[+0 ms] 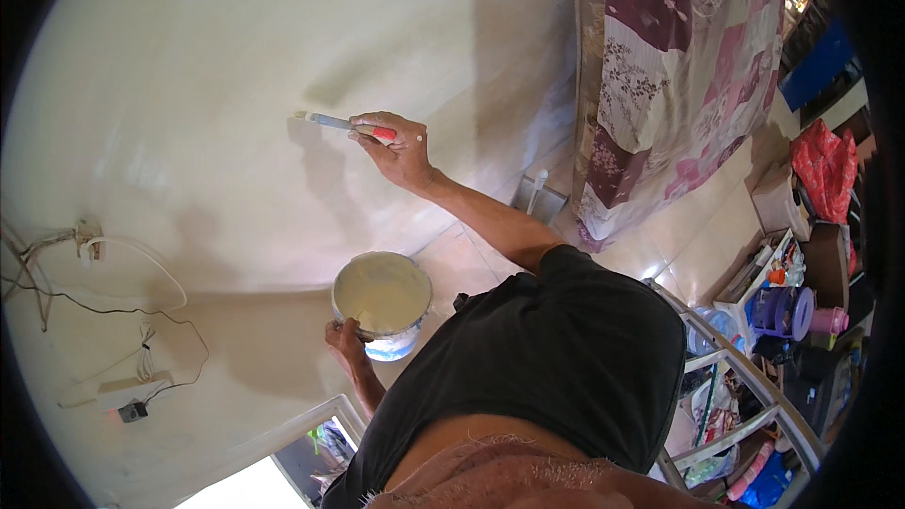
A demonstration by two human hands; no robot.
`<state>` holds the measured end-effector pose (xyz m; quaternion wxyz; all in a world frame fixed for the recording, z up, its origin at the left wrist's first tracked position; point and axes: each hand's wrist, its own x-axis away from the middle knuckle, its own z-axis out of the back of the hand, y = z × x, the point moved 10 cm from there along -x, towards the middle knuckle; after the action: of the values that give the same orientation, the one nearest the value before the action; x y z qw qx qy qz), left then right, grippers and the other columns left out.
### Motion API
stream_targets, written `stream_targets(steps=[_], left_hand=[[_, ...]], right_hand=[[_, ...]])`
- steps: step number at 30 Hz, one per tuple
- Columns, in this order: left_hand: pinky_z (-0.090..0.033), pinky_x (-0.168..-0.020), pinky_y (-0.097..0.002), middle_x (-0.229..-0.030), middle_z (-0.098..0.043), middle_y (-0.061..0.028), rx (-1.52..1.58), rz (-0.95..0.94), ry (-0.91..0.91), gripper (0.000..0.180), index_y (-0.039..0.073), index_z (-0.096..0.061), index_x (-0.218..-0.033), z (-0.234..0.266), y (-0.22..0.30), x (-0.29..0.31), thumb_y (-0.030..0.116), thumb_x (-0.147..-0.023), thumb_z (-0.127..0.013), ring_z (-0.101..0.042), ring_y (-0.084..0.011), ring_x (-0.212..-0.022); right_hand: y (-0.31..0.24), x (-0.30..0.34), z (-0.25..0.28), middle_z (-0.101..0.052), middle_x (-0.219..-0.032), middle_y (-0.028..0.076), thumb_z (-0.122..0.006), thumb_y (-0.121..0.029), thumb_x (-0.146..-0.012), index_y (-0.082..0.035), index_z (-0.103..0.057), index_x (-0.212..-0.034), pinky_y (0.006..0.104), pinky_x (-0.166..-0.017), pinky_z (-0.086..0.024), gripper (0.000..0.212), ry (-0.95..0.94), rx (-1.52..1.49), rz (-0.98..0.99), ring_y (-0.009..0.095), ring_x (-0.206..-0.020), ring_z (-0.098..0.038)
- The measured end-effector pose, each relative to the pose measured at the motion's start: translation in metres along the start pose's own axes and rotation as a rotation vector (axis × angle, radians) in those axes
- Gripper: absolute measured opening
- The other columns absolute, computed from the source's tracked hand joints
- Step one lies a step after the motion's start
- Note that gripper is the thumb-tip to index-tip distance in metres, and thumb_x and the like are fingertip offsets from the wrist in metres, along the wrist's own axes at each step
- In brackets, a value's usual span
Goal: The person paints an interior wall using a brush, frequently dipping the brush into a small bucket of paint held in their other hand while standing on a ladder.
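Note:
My right hand [403,146] is closed around a paintbrush [330,122] with a red-tipped handle. Its bristle end reaches the pale wall [226,57], close to or touching it; I cannot tell which. Lower down, my left hand [349,343] grips the rim of a bucket [394,347]. Pale yellowish paint [382,290] shows inside the bucket, and its outer side has a blue and white pattern. My left thumb lies over the rim, while the other fingers are partly hidden.
A patterned maroon and white cloth [650,75] hangs at right. Beyond my arm, a tray [556,205] lies on the tiled floor. A metal ladder [716,358] stands beside me, with stacked household goods [782,311] behind. Cables [123,306] hang from a wall socket [88,238] at left.

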<state>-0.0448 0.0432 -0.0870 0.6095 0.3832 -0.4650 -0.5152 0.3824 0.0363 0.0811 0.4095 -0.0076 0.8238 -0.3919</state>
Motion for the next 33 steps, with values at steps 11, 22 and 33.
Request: stream_targets(steps=[11,22,33], left_hand=[[-0.041,-0.044,-0.0283,-0.069,-0.056,-0.0074,0.033,-0.001,-0.059,0.025,-0.005,-0.056,-0.086,-0.008,-0.013,-0.002,0.015,-0.074,-0.064,-0.050,-0.0124,-0.051],[-0.044,-0.045,-0.0290,-0.069,-0.055,-0.0078,0.026,0.038,-0.018,0.025,-0.005,-0.056,-0.086,0.000,-0.023,0.004,0.014,-0.072,-0.064,-0.053,-0.0156,-0.051],[-0.044,-0.047,-0.0288,-0.070,-0.056,-0.0066,0.016,0.026,-0.012,0.022,-0.005,-0.056,-0.087,0.009,-0.024,0.002,0.010,-0.072,-0.063,-0.050,-0.0133,-0.051]], right_hand=[[0.023,-0.098,0.269,-0.071,-0.083,0.003,-0.079,-0.009,-0.083,0.001,-0.072,-0.087,0.0283,-0.070,-0.050,0.012,0.650,0.493,0.102,0.013,-0.073,-0.063],[-0.021,-0.063,0.107,-0.072,-0.093,0.014,-0.074,-0.012,-0.084,-0.004,-0.072,-0.096,0.0363,-0.072,-0.055,0.014,0.441,0.627,0.299,0.032,-0.082,-0.070],[-0.008,-0.056,0.011,-0.072,-0.087,0.009,-0.078,-0.009,-0.082,-0.002,-0.072,-0.092,0.0282,-0.075,-0.054,0.014,0.011,0.157,0.111,0.017,-0.078,-0.069]])
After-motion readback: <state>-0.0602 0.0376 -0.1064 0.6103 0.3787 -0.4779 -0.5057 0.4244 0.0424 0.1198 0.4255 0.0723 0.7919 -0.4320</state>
